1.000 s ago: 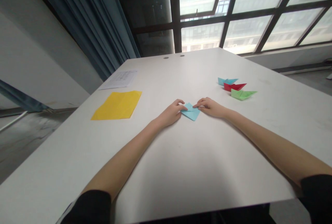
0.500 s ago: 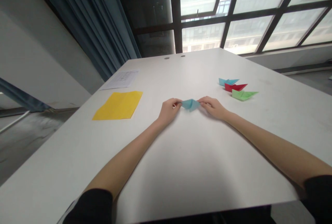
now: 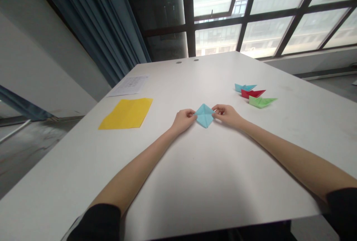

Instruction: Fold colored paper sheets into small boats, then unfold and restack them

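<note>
Left hand: thumb and fingers pinched on left corner of blue paper. Right hand: fingers curled, thumb and fingertips pinching the right corner. Paper sits between the hands, diamond-shaped, creased down the middle. Can't tell if it rests on the table or just off it. Risks, judging from this: uneven pull by the hands could skew the diamond off its crease; pulling too hard could tear the corners; a slack pinch could let a corner slip. Beyond and right of right hand: green boat, red boat, blue boat, close together; a wide right-hand swing could knock them. Left of left hand, well apart: yellow paper, printed sheet past it.
</note>
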The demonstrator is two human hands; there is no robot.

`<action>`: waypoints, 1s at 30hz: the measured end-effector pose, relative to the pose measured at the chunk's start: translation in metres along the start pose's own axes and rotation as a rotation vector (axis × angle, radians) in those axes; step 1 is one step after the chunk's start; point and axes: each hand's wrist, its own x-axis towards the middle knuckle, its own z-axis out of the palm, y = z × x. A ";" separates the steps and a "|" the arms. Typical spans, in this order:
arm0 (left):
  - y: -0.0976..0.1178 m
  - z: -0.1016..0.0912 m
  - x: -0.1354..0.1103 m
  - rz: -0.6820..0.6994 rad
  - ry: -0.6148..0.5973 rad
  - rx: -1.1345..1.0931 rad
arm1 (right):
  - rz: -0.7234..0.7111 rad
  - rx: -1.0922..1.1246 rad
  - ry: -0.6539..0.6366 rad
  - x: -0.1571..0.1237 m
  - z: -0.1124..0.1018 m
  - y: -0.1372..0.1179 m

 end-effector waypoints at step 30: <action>0.000 -0.003 -0.013 0.623 -0.139 0.461 | -0.462 -0.274 -0.151 -0.006 -0.007 -0.001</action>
